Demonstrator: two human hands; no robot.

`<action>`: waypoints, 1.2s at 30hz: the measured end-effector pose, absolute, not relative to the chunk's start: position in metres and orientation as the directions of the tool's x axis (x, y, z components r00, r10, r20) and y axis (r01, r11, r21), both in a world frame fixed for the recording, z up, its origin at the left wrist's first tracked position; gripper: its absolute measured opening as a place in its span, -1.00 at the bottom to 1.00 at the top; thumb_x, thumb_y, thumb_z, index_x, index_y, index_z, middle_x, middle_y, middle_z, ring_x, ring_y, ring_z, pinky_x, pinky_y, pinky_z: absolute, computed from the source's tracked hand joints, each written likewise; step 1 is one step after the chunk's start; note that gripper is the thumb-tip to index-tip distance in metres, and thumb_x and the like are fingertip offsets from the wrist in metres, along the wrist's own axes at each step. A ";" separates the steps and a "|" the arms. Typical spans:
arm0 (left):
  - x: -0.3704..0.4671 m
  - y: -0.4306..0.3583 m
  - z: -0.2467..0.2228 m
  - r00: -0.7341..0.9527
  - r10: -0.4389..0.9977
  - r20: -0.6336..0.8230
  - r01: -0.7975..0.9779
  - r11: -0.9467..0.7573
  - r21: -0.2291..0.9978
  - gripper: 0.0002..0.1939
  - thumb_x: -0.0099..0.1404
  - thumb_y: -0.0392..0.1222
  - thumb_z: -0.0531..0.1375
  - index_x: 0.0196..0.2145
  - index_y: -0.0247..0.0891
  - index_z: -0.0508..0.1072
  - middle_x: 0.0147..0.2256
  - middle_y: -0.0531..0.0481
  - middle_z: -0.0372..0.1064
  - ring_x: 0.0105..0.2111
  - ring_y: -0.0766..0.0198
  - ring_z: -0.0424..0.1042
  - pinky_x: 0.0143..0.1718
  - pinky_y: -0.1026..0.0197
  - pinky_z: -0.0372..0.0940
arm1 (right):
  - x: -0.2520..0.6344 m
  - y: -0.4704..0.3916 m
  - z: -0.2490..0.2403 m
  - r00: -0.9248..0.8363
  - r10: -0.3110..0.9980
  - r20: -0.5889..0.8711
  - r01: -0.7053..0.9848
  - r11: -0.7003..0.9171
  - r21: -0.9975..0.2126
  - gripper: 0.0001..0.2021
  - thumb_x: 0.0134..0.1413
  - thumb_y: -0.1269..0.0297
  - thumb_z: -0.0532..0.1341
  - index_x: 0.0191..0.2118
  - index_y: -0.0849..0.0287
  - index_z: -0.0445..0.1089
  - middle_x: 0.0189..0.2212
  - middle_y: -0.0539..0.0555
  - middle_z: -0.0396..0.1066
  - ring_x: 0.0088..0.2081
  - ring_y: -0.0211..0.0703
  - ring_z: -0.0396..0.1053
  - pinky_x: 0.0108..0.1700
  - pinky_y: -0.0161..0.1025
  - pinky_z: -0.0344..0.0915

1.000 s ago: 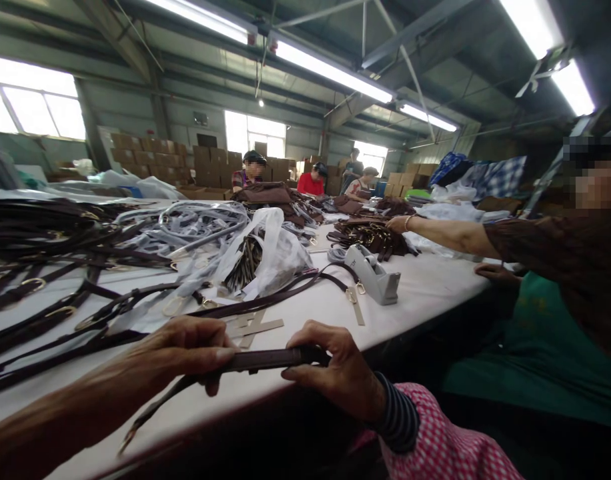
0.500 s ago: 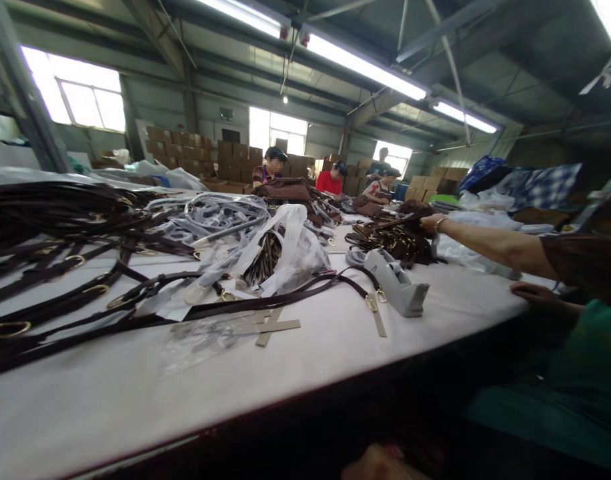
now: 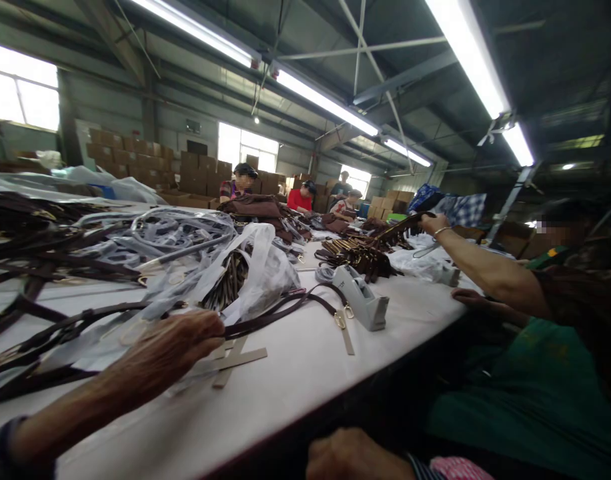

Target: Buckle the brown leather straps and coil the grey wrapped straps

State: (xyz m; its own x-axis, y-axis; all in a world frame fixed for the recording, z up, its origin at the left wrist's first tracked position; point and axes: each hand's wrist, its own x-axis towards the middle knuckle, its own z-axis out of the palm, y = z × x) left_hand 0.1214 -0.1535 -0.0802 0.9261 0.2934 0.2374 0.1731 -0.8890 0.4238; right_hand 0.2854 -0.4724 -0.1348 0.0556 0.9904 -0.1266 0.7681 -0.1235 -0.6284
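My left hand (image 3: 188, 340) reaches in from the left over the table. Its fingers are curled down on a dark brown strap (image 3: 265, 320), which comes out past the knuckles; their undersides are hidden. At the strap's far end lie gold-coloured clips (image 3: 340, 320). Just beyond the hand is a clear plastic bag (image 3: 265, 260) around a bundle of thin strips. Crossed grey-beige strips (image 3: 243, 359) lie by the fingertips. Low at the bottom edge, off the table, my right hand (image 3: 355, 455) is curled; whatever it may hold is hidden.
A grey tape dispenser (image 3: 360, 297) stands on the white table (image 3: 305, 393). Heaps of brown straps (image 3: 355, 257) and plastic-wrapped pieces (image 3: 180, 230) lie behind. At right, a co-worker's arm (image 3: 485, 267) lifts straps. Other people sit farther back, near stacked cartons (image 3: 130, 157).
My left hand has come into view and onto the strap. My right hand has risen a little at the bottom edge. The view has turned right, and the co-worker has raised some straps.
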 end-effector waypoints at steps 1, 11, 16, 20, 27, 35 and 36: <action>0.140 -0.157 -0.081 0.922 0.271 0.277 0.159 -0.917 0.366 -0.70 0.41 0.01 0.10 -0.15 -0.18 0.54 -0.15 -0.12 0.53 -0.15 0.04 0.46 -0.09 0.12 0.30 | 0.296 -0.466 -0.125 0.122 0.991 -0.047 0.790 -0.126 -0.600 -0.82 0.26 0.13 0.29 -0.30 0.08 0.55 -0.31 0.01 0.50 -0.24 -0.15 0.49 -0.21 -0.28 0.32; 0.213 -0.177 -0.101 0.910 0.147 0.387 0.122 -0.989 0.089 -0.75 0.47 -0.33 0.04 -0.17 -0.25 0.53 -0.14 -0.17 0.52 -0.11 0.05 0.45 -0.07 0.06 0.32 | 0.467 -0.362 -0.082 0.624 0.708 0.332 0.753 -0.658 -0.010 -0.79 0.27 0.51 0.20 -0.01 0.29 0.44 0.11 0.26 0.37 0.04 0.04 0.40 0.01 -0.12 0.31; 0.215 -0.165 -0.099 0.890 0.102 0.445 0.097 -0.995 0.033 -0.69 0.49 -0.35 0.00 -0.31 -0.26 0.49 -0.25 -0.14 0.50 -0.22 0.07 0.43 -0.18 0.05 0.28 | 0.498 -0.334 -0.095 0.644 0.699 0.310 0.713 -0.696 0.089 -0.79 0.33 0.26 0.28 0.00 0.24 0.45 0.05 0.16 0.42 0.06 0.05 0.41 0.06 0.07 0.41; 0.217 -0.162 -0.087 0.826 0.135 0.547 0.057 -0.986 0.157 -0.76 0.48 -0.36 0.03 -0.27 -0.27 0.48 -0.26 -0.12 0.48 -0.18 0.09 0.42 -0.14 0.10 0.27 | 0.512 -0.334 -0.087 0.622 0.708 0.335 0.725 -0.682 0.097 -0.77 0.37 0.22 0.25 0.02 0.23 0.44 0.07 0.17 0.42 0.11 0.06 0.39 0.13 0.11 0.37; 0.214 -0.189 -0.058 0.799 0.079 0.596 -0.098 -0.961 0.258 -0.78 0.48 -0.26 0.07 -0.30 -0.24 0.46 -0.27 -0.09 0.48 -0.21 0.13 0.41 -0.16 0.13 0.23 | 0.498 -0.336 -0.095 0.628 0.741 0.239 0.743 -0.662 0.098 -0.76 0.34 0.20 0.27 0.00 0.23 0.44 -0.03 0.13 0.45 -0.07 -0.03 0.45 -0.01 0.00 0.43; 0.209 -0.175 -0.051 0.766 0.280 0.579 -0.112 -0.829 0.548 -0.71 0.44 -0.01 0.09 -0.10 -0.21 0.52 -0.05 -0.15 0.52 0.02 0.00 0.44 0.13 0.01 0.23 | 0.448 -0.330 -0.049 0.465 0.751 0.468 0.813 -0.572 0.110 -0.77 0.44 0.45 0.00 -0.10 0.25 0.41 -0.17 0.24 0.50 -0.11 -0.01 0.40 -0.14 -0.18 0.18; 0.212 -0.173 -0.051 0.773 0.315 0.551 -0.118 -0.781 0.613 -0.65 0.42 0.05 0.11 -0.03 -0.22 0.51 0.03 -0.17 0.51 0.08 -0.04 0.42 0.17 -0.01 0.20 | 0.436 -0.328 -0.038 0.426 0.764 0.484 0.833 -0.540 0.119 -0.76 0.47 0.40 -0.02 -0.06 0.23 0.40 -0.16 0.21 0.50 -0.13 -0.04 0.40 -0.14 -0.19 0.17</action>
